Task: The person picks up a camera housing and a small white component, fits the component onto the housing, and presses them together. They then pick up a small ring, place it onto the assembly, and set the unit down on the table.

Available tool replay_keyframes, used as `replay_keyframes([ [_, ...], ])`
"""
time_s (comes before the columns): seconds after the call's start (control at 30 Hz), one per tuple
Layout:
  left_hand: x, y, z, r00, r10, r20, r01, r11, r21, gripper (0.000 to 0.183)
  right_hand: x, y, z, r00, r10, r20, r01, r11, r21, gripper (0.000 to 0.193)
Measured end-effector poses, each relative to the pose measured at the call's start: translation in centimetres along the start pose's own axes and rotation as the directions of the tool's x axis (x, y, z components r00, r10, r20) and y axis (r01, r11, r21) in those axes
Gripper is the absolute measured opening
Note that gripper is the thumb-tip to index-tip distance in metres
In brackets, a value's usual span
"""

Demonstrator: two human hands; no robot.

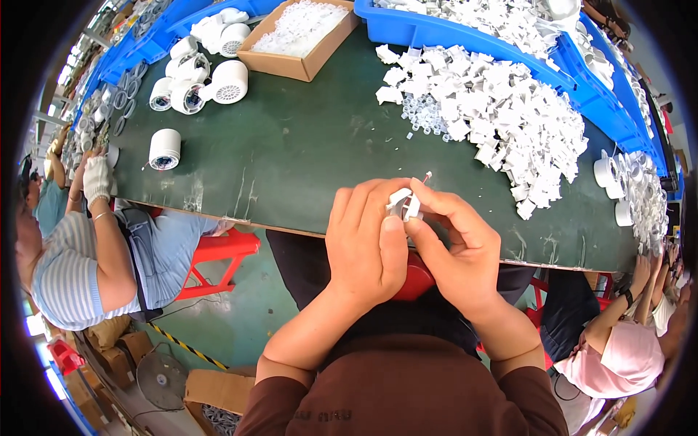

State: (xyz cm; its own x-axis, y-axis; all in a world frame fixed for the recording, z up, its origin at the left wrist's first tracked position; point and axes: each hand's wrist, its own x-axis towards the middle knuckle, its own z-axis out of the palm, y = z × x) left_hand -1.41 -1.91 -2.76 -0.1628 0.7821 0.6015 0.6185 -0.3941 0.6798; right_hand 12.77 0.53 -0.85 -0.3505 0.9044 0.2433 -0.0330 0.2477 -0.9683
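Observation:
Both my hands meet above the near edge of the green table (313,145). Between them is a small white plastic part (401,200) with an open middle. My left hand (363,240) grips it from the left, thumb and fingers closed round it. From the right, my right hand (458,243) pinches the same part with thumb and forefinger. A thin wire with a small connector (427,175) sticks out above the right fingertips. The fingers hide much of the part.
Loose white plastic pieces (502,116) form a heap at right, beside small clear rings (425,114). Behind stand blue bins (465,36) and a cardboard box (313,65) of clear parts. White camera housings (166,149) sit at left. Co-workers (80,276) sit on both sides.

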Motion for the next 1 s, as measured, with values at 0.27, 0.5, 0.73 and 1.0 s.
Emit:
replay_keyframes([
  [0.27,-0.1,-0.2,0.0,1.0,0.01,-0.011,-0.01,1.0,0.003,0.033,0.3,-0.6,-0.6,0.995,0.028,0.093,-0.019,0.996,-0.089,0.044],
  [0.5,-0.2,-0.1,0.3,1.0,-0.006,-0.02,0.006,1.0,0.008,0.034,-0.4,1.1,1.2,0.966,-0.25,-0.06,0.23,0.945,-0.231,0.042],
  [0.73,-0.1,-0.5,-0.7,0.999,0.038,0.019,-0.038,0.999,0.006,0.024,0.3,-0.3,-0.3,0.997,-0.021,0.077,0.027,0.996,-0.083,0.032],
  [1.0,1.5,0.1,-3.2,0.973,0.037,0.228,-0.078,0.982,0.171,0.019,7.7,-0.4,-4.7,0.976,-0.101,0.193,0.2,0.765,-0.612,0.012],
])
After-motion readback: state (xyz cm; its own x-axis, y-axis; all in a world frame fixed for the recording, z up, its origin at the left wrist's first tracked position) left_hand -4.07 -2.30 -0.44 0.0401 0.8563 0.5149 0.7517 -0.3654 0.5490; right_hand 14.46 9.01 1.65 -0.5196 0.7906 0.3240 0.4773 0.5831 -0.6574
